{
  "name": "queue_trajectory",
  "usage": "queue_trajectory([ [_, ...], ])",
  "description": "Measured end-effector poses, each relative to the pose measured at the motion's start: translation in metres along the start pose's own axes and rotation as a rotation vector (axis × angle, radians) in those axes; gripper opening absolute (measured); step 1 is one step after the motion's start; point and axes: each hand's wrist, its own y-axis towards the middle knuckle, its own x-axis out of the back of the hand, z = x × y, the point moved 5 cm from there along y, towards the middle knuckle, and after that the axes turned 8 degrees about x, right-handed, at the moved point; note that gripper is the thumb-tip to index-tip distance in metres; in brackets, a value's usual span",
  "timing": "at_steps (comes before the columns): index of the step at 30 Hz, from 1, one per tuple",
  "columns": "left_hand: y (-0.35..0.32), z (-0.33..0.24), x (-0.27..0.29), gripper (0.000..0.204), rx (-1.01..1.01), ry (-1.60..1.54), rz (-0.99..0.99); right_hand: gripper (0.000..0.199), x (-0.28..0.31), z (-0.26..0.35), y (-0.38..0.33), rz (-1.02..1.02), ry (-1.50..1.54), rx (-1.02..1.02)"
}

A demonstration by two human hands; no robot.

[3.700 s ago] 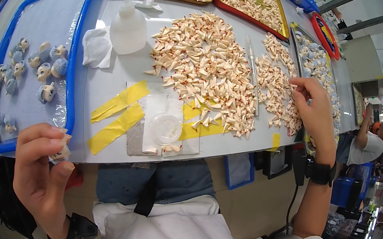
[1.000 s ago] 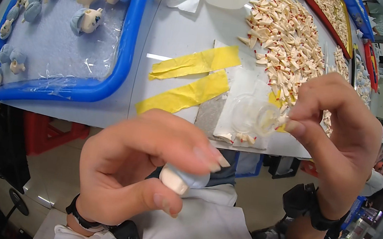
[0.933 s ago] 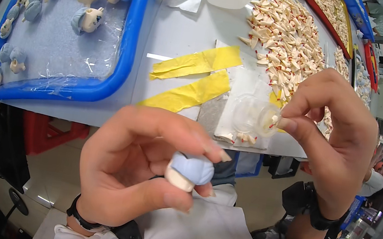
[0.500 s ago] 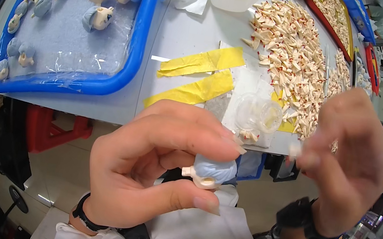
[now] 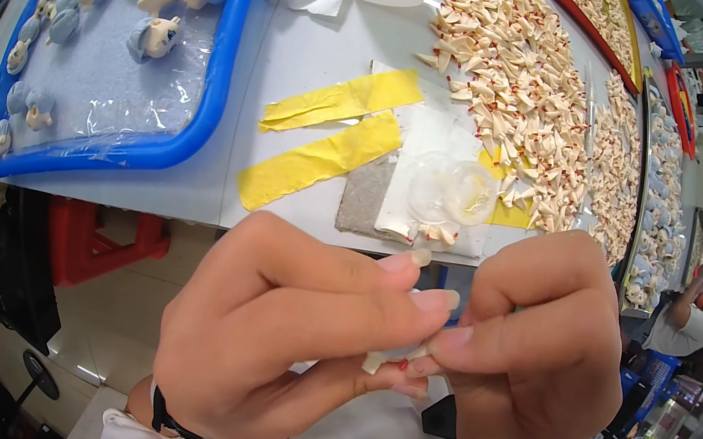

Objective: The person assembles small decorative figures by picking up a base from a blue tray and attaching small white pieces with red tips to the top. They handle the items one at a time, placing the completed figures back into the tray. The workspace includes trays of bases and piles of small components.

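Low in front of me, my left hand (image 5: pixel 297 330) is closed around a small doll head. Its fingers hide nearly all of the head; only a cream peg (image 5: pixel 373 364) shows below them. My right hand (image 5: pixel 538 350) meets it from the right, thumb and index finger pinching a small cream piece (image 5: pixel 419 353) at the left fingertips. A red spot (image 5: pixel 403 365) shows beside that piece. Whether the piece touches the head is hidden by the fingers.
A blue-rimmed tray (image 5: pixel 225 62) at left holds several blue-haired doll heads (image 5: pixel 152 38). Yellow tape strips (image 5: pixel 324 160), a clear round cup (image 5: pixel 466 194) and a large pile of cream, red-tipped pieces (image 5: pixel 528 91) lie on the table. A red stool (image 5: pixel 103 249) stands below.
My right hand has come left and down from beside the pile, bringing the small piece to my left hand. The left hand has turned, covering the doll head that showed before.
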Motion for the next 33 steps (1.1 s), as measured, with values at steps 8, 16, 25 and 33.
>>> queue_trajectory([
  [8,0.005,0.008,0.0,0.04,-0.01,0.026,0.017,0.021,0.008,-0.012,0.003,-0.063,-0.051,0.06],
  [16,0.004,0.024,0.016,0.046,0.088,-0.043,-0.001,0.023,0.063,-0.073,0.009,0.085,-0.478,-0.257],
  [25,0.007,0.022,0.017,0.045,0.056,-0.031,0.015,0.011,0.066,-0.08,0.011,-0.008,-0.514,-0.261],
  [33,0.003,0.024,0.015,0.043,0.091,-0.122,-0.049,0.007,0.076,-0.076,0.002,-0.205,-0.36,-0.313],
])
